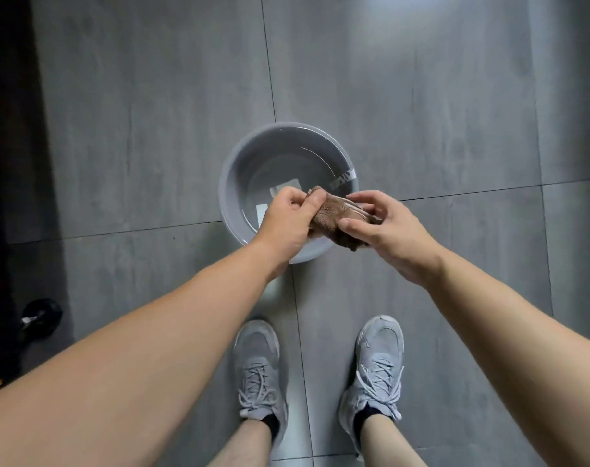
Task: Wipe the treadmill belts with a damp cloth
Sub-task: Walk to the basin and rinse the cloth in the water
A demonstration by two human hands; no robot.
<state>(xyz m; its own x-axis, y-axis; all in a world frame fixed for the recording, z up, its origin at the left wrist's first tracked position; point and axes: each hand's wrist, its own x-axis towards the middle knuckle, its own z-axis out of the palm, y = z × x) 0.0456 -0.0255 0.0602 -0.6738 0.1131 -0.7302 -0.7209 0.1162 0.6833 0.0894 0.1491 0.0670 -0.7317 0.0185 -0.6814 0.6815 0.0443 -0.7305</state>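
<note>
So the person's standing over a grey basin (227, 183) with water in it, set on the grey tile floor (152, 112). Both hands are on a brown cloth (334, 214) — it's bunched into a roll and held in the air right above the basin's near side. The left hand (285, 222) has its fingers curled tight round 1 end, and the right hand (386, 230) pinches the other end between thumb and fingers. 2 grey sneakers (260, 365) show below, with a black dumbbell (40, 315) off left by a dark mat (7, 163).
</note>
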